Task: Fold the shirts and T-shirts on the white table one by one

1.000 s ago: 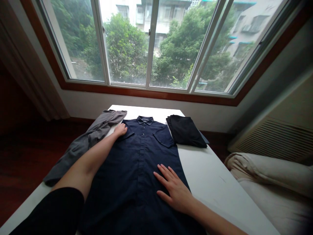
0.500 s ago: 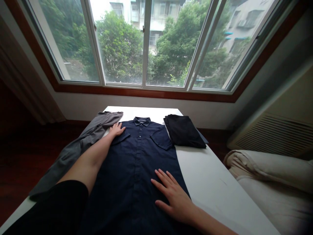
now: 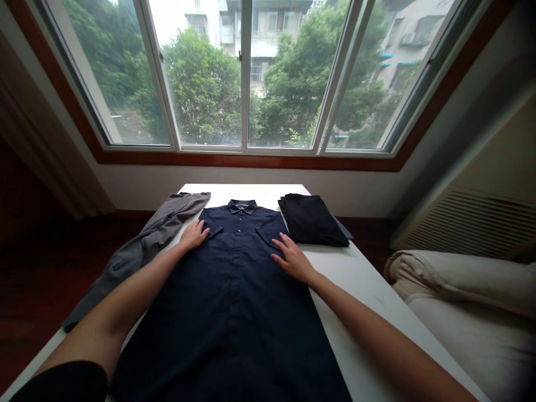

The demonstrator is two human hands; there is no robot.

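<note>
A dark navy button-up shirt (image 3: 234, 290) lies flat, collar away from me, on a white table (image 3: 360, 285); its sleeves are folded in. My left hand (image 3: 194, 234) rests open and flat on the shirt's left edge near the shoulder. My right hand (image 3: 292, 258) lies open with fingers spread on the shirt's right edge beside the folded sleeve.
Grey trousers (image 3: 138, 251) hang over the table's left edge. A folded black garment (image 3: 312, 220) sits at the far right corner. A wide window (image 3: 247, 78) is behind the table, a beige cushion (image 3: 460, 301) at right, and dark wood floor (image 3: 37, 262) at left.
My right hand slid from the shirt's middle up to its right edge near the sleeve. My left hand drew back a little along the left shoulder.
</note>
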